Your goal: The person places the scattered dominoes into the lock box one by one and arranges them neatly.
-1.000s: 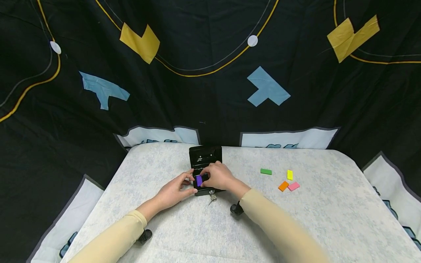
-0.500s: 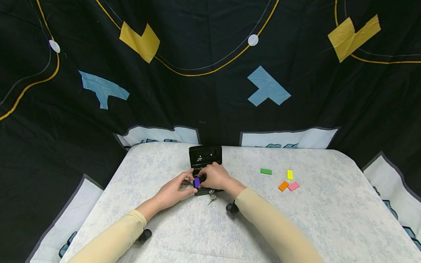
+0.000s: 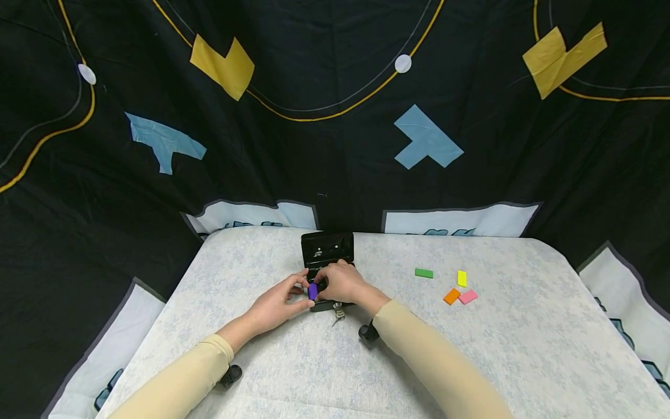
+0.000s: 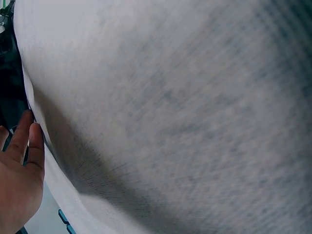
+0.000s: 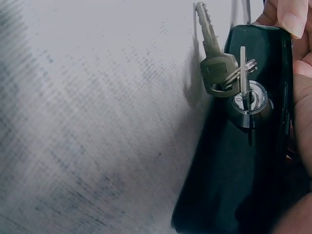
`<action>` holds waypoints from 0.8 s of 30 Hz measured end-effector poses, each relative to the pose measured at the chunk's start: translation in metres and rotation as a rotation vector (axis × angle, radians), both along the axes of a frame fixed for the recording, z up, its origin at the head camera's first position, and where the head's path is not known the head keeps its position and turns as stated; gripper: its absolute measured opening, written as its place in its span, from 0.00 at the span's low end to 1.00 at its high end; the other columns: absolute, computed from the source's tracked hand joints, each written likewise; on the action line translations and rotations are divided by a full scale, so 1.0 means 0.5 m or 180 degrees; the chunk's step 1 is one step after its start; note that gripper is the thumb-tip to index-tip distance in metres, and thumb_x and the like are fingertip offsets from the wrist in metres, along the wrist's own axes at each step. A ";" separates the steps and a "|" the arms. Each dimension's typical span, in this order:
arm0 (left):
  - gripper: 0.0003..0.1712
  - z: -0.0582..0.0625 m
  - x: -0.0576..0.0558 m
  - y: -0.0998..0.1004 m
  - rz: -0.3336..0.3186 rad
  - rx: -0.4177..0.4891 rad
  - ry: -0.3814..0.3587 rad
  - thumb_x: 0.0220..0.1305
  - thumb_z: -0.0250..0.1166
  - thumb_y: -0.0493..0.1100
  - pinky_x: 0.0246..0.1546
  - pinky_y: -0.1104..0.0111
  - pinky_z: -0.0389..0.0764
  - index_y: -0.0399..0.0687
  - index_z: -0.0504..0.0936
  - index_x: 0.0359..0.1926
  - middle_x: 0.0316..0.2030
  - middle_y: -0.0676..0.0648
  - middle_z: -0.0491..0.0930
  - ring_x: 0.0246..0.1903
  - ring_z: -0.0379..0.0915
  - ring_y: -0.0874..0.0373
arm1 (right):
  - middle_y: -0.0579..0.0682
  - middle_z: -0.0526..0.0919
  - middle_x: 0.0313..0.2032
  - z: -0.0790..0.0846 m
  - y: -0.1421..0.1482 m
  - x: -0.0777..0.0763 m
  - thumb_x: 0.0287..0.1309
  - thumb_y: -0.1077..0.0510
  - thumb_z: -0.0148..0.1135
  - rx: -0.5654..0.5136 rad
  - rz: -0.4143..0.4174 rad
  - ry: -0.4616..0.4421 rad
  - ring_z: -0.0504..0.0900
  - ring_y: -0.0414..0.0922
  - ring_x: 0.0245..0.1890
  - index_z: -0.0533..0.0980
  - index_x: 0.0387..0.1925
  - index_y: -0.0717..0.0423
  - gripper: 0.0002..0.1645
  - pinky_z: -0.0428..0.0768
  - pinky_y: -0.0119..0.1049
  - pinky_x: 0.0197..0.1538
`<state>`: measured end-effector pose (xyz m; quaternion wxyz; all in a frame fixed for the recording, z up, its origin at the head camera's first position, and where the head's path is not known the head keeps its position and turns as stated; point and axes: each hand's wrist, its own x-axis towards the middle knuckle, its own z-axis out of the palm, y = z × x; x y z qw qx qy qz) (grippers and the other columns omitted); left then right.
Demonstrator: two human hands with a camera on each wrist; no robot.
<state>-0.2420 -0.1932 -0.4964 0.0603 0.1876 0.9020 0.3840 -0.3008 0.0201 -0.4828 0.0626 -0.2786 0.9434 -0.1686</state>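
Note:
A small black cash box (image 3: 327,244) stands at the table's middle back with its lid raised. My left hand (image 3: 277,302) grips its left end, thumb at the front corner and fingers at the side. My right hand (image 3: 345,281) reaches into the box and pinches a purple block (image 3: 312,291) at the left inside wall. Most of the box's inside is hidden by this hand. In the right wrist view a key sits in the front lock (image 5: 250,99), and a second key (image 5: 217,73) hangs from its ring. The left wrist view shows mostly tablecloth and part of the left hand (image 4: 22,180).
Right of the box, a green block (image 3: 424,273), a yellow block (image 3: 462,279), an orange block (image 3: 452,297) and a pink block (image 3: 468,297) lie on the pale tablecloth (image 3: 293,372). A black curtain (image 3: 324,163) hangs behind the table.
My right hand has shifted slightly left, bringing the purple block against the box's left side. The left hand has stayed in place.

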 end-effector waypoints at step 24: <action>0.22 0.002 0.002 0.001 0.0034 -0.0025 -0.0062 0.66 0.70 0.60 0.61 0.52 0.74 0.61 0.74 0.54 0.78 0.58 0.57 0.61 0.75 0.55 | 0.37 0.77 0.25 0.009 0.021 -0.002 0.52 0.44 0.78 -0.0224 0.0013 -0.0065 0.70 0.42 0.34 0.85 0.52 0.42 0.25 0.70 0.36 0.40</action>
